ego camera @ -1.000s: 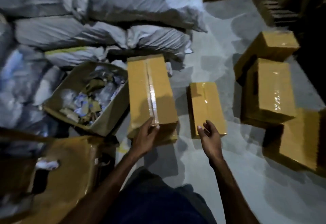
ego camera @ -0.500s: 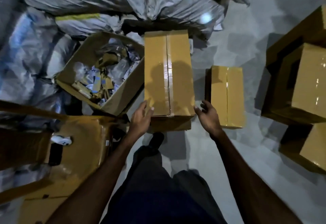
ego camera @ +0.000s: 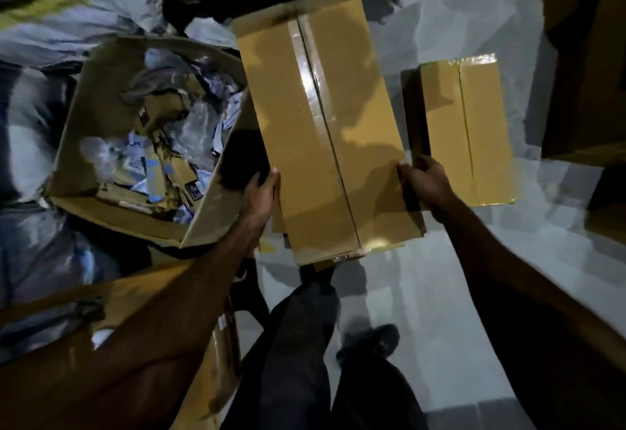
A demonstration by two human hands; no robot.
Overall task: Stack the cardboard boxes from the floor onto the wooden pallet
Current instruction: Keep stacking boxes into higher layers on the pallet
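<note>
Sacks (ego camera: 67,36) of grey plastic lie heaped at far left. Beside them an open carton (ego camera: 216,216) holds scraps. Your long taped box (ego camera: 321,124) sits between it and a smaller sealed box (ego camera: 474,131) on the floor. Your left hand (ego camera: 261,195) and right hand (ego camera: 423,182) grip its opposite sides.

Dim grey floor (ego camera: 440,311), grey sacks (ego camera: 30,145) piled left.

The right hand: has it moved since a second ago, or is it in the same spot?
Yes. The right hand left the small taped box on the floor and crossed left to grip the long taped box by its right edge.
</note>
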